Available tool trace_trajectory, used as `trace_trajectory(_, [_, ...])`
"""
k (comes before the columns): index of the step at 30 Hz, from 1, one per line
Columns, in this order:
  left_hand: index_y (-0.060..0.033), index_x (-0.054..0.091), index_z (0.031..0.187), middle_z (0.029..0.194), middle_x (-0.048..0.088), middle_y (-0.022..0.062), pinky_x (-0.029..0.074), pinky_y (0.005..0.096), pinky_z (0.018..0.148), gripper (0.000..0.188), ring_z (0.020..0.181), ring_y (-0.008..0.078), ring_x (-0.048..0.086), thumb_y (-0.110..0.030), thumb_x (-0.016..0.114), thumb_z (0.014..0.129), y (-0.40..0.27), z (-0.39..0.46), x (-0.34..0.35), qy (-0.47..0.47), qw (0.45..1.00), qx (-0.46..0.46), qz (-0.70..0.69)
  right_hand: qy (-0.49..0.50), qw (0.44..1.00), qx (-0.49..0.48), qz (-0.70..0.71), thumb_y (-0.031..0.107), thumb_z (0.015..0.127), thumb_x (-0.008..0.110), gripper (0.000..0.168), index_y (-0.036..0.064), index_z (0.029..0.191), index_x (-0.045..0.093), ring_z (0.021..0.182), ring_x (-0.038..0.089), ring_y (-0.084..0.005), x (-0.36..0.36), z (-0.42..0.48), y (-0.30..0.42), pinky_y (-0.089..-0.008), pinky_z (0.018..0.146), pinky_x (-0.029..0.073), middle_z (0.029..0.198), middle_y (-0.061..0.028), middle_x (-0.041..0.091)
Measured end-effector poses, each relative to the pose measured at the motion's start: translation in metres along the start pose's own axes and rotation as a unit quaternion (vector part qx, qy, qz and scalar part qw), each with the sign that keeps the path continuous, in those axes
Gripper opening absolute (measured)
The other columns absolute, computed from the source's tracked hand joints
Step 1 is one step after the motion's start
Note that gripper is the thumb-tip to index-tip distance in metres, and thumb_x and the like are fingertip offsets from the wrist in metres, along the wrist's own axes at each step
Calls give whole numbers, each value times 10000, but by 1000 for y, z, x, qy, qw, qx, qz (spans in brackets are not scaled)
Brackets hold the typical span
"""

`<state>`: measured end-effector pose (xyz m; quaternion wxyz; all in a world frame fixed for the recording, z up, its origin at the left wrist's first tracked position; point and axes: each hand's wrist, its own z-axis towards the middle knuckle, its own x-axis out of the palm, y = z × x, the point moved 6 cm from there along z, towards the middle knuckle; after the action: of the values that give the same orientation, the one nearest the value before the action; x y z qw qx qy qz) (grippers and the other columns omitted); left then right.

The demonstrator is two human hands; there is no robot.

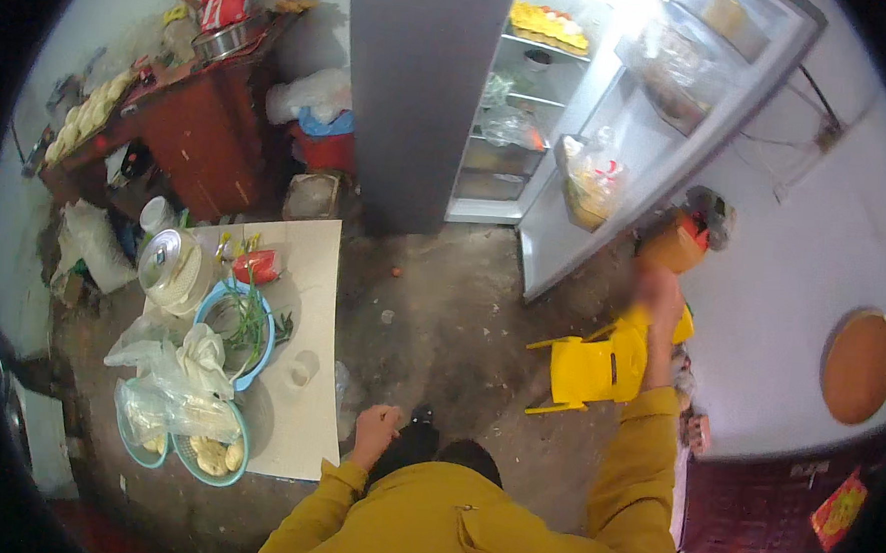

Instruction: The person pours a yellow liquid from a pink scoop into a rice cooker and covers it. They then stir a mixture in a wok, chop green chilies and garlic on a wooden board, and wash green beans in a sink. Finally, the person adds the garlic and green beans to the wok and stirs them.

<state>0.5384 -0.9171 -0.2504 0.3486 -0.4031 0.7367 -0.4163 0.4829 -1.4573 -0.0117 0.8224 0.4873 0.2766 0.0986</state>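
My left hand [377, 431] hangs low in front of my body, beside the corner of a low table, its fingers curled; whether it holds anything small does not show. My right arm stretches forward on the right, above a yellow plastic chair [584, 370]. My right hand [658, 295] is partly blurred and lies close to an orange-brown container [671, 247] near the wall; whether it grips anything cannot be made out. Ahead, a grey refrigerator [422, 103] stands with its door [649, 144] swung to the right. Bagged food fills the door shelves, and a plastic bag [509, 126] lies inside.
The low table [303, 427] at left bears a blue basin [268, 342] with green stalks, a lidded pot [176, 270], a red packet [256, 266] and a clear cup [303, 370]. Green baskets [242, 461] with potato-like pieces adjoin it. A red-brown cabinet [202, 144] stands beyond.
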Motion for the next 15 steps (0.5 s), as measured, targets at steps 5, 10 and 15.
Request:
trace_trajectory(5, [8,627,962,741,652,91,486,281,482,146,535,140,601,-87,568,868,-24,23,-14,-107,991,-45,-68,-25,984,160,67,483,962,363,517,102,1251,559,745,585,-127,7,108,-44,-271,675,432,1007,-56,631])
trace_trajectory(10, [2,615,1010,806,672,112,499,284,487,186,558,156,611,-21,523,850,3,12,-34,-192,961,-170,-107,-104,988,83,75,446,957,421,527,57,1303,506,1049,508,-178,-4,229,-142,-309,929,344,1214,-66,560])
trace_trajectory(15, [9,612,1014,777,674,120,493,289,486,232,550,168,615,21,508,807,-1,24,-10,-253,942,-173,-138,-212,964,-159,27,400,953,474,551,6,1337,443,1278,428,-226,-48,326,-210,-347,1080,243,1380,-89,490])
